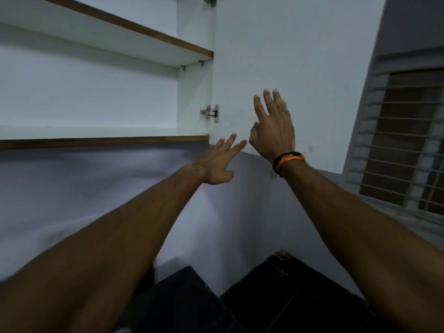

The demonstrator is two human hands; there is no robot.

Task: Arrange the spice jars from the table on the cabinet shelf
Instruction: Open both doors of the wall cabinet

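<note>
A white wall cabinet stands open, its bare lower shelf (101, 133) and upper shelf (125, 37) edged in brown wood. The cabinet door (300, 56) is swung open to the right on a metal hinge (211, 113). My right hand (274, 131), with a black and orange wristband, lies flat with fingers spread against the door's inner face. My left hand (216, 162) reaches up with fingers apart near the door's lower corner, just below the lower shelf's right end. Neither hand holds anything. No spice jars or table are in view.
A pale wall (84, 188) runs below the cabinet. A window with a horizontal bar grille (403, 140) is at the right. A dark countertop (276, 296) lies below in the corner.
</note>
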